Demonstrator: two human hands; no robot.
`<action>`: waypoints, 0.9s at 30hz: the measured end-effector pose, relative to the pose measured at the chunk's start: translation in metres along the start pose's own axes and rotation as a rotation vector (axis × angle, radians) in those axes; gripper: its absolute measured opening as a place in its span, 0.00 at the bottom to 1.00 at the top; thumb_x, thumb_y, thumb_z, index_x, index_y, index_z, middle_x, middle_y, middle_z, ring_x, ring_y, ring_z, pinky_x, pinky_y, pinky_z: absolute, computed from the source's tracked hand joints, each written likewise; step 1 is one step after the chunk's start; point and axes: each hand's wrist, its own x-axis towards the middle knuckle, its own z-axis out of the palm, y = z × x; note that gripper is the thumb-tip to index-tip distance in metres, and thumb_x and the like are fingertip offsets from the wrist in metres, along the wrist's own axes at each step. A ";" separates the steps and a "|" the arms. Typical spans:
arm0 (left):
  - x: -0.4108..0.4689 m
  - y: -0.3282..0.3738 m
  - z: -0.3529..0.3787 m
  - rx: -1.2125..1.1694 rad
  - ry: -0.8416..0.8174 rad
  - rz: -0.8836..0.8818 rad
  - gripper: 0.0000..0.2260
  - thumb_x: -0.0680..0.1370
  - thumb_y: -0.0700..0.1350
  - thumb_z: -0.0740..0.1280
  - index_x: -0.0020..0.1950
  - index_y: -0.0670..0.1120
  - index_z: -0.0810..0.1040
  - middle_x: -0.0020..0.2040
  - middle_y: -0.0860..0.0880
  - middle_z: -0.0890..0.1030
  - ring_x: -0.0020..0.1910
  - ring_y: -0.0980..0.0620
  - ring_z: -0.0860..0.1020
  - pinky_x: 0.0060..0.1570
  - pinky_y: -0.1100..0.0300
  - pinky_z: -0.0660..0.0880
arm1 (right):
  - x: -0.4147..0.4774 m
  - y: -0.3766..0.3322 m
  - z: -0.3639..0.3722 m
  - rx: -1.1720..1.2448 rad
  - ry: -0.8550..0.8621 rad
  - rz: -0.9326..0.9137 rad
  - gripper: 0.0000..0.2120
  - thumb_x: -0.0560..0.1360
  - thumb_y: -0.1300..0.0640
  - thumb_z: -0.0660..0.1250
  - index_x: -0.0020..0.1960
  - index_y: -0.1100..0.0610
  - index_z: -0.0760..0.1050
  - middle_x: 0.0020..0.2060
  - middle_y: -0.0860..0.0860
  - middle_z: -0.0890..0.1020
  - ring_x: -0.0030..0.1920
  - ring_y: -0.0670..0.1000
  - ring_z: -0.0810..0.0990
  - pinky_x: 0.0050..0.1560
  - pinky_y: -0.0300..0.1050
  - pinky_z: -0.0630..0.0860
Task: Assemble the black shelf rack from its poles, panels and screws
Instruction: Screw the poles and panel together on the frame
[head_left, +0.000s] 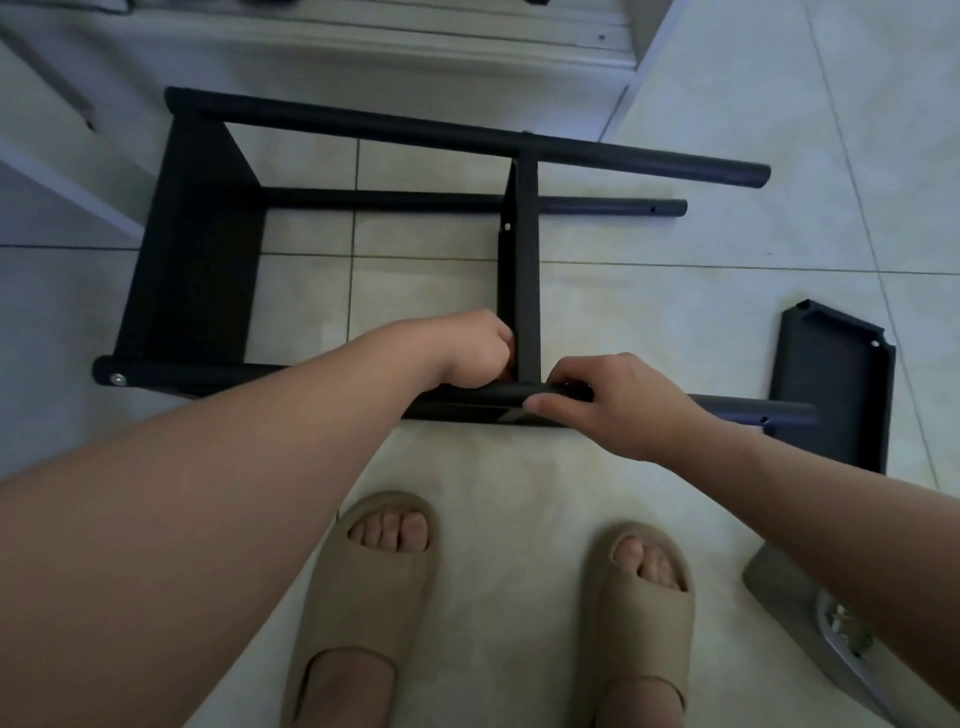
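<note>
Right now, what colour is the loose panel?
The loose panel is black; head view shows it best.

Black shelf rack (363, 127) lies on its side on the floor (415, 291), poles horizontal; left panel (192, 249) and middle panel (525, 270) fitted between poles; 1 loose panel (826, 384) lies at right, rim upward.

Pale tiled floor (675, 322), beige slippers (363, 592), white furniture (311, 52).
</note>
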 end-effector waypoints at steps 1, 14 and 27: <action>0.000 0.001 0.000 0.019 -0.017 -0.004 0.14 0.79 0.34 0.60 0.55 0.45 0.83 0.52 0.45 0.83 0.53 0.44 0.79 0.55 0.51 0.78 | -0.001 0.000 0.002 -0.011 0.007 -0.001 0.15 0.74 0.32 0.65 0.41 0.44 0.73 0.32 0.45 0.76 0.34 0.45 0.75 0.34 0.46 0.68; -0.017 -0.020 0.051 -0.152 -0.431 -0.104 0.12 0.80 0.32 0.63 0.53 0.47 0.81 0.47 0.49 0.84 0.47 0.51 0.81 0.47 0.59 0.76 | -0.070 0.018 0.056 -0.250 0.064 -0.102 0.28 0.70 0.27 0.60 0.53 0.50 0.73 0.40 0.45 0.78 0.44 0.53 0.80 0.39 0.46 0.68; 0.006 -0.045 0.040 -0.343 -0.574 -0.149 0.12 0.83 0.33 0.59 0.55 0.44 0.80 0.48 0.48 0.87 0.48 0.53 0.85 0.53 0.59 0.79 | -0.040 0.029 0.047 -0.521 0.176 -0.399 0.55 0.72 0.23 0.52 0.83 0.60 0.44 0.82 0.60 0.44 0.82 0.59 0.42 0.78 0.70 0.49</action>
